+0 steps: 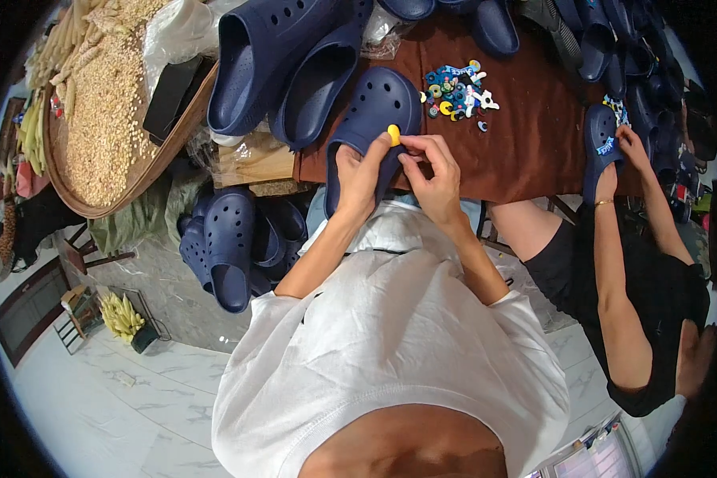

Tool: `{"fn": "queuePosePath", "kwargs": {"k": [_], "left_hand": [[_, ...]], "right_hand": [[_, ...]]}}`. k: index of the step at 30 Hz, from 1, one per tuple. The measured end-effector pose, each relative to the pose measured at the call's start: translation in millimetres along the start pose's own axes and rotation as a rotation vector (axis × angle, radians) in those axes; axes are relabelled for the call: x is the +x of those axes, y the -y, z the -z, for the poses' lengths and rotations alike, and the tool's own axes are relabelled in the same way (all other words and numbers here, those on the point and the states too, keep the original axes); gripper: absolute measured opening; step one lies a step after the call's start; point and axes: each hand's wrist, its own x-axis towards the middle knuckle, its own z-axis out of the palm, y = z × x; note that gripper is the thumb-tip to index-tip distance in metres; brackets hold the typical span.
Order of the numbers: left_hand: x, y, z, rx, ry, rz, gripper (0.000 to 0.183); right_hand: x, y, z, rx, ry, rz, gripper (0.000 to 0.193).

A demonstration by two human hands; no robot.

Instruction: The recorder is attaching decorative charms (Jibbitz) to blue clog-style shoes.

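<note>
A navy blue clog [378,99] with round holes in its toe is before me at the table's edge, toe pointing away. My left hand [360,171] grips it at the foot opening; some of its fingers are hidden inside, and the thumb lies near a small yellow shoe charm [393,135]. That charm sits against the clog's upper, at its right side. With thumb and forefinger, my right hand [434,171] pinches at the charm's edge. Beyond it, a pile of small colourful shoe charms [456,92] lies on the brown cloth [526,127].
More navy clogs [315,76] stand at the upper left, and others [231,239] hang below the table edge. A large tray [119,203] of pale grains holds a black phone-like object [171,95]. At right, a co-worker's hands hold another clog [601,139] with blue charms.
</note>
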Motion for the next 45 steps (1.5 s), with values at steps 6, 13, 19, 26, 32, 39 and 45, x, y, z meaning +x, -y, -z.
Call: {"fn": "queuePosePath", "kwargs": {"k": [6,13,19,26,32,39,45], "left_hand": [[2.7,-10.3,6.0,-0.187,-0.029,0.122,0.022],[-16.3,-11.7,5.8,-0.209,-0.146,0.091,0.027],[-17.3,-7.2,3.5,-0.146,-0.126,0.112,0.035],[-10.9,0.3,8.0,-0.197,-0.067,0.189,0.035],[-2.0,-9.8,-0.3,-0.369,-0.012,0.327,0.037],[7.1,-0.7,3.7,-0.389,0.017,0.371,0.034],[-0.1,11.2,0.7,-0.487,0.013,0.346,0.031]], "right_hand": [[-7.9,-13.9,10.6,-0.04,-0.028,-0.056,0.018],[35.6,-46.6,29.5,-0.226,-0.063,-0.01,0.016],[73.5,-63.8,20.9,-0.507,-0.053,0.19,0.025],[81.7,-65.3,19.5,-0.619,0.011,0.166,0.024],[77.7,-65.7,27.3,-0.435,-0.03,0.145,0.015],[61.5,-25.9,37.6,-0.03,0.009,-0.101,0.015],[57.4,-2.9,27.2,-0.089,0.108,-0.05,0.014]]}}
